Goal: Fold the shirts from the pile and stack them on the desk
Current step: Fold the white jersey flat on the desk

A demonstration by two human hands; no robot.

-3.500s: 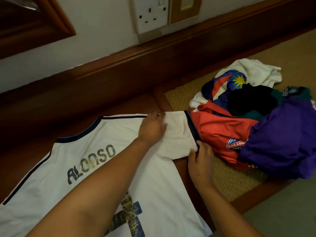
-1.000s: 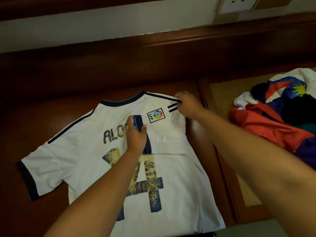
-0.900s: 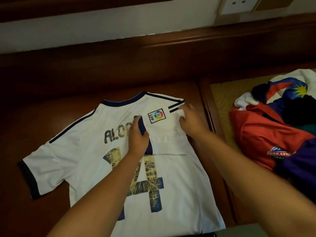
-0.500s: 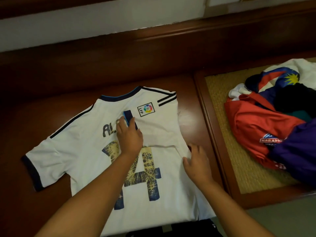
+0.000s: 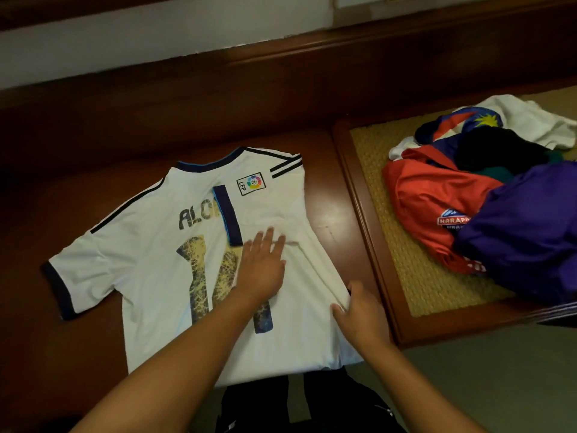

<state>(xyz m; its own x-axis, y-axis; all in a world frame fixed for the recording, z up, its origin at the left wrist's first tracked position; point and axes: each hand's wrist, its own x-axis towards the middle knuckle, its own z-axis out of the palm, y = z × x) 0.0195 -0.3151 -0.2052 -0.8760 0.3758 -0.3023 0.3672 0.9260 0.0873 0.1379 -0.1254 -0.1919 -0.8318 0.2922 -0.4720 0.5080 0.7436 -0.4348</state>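
Shirt [image 5: 150, 276] under left fingers [image 5: 268, 242], seemingly flat.

Dim warm light, soft wide-angle blur

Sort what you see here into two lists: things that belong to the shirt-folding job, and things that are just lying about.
Belongs to the job:
white football shirt with dark trim
heap of unfolded red, purple and white shirts
dark wooden desk top
left hand, flat on the shirt
right hand, gripping the shirt's side edge

Just lying about:
woven straw-coloured panel under the heap
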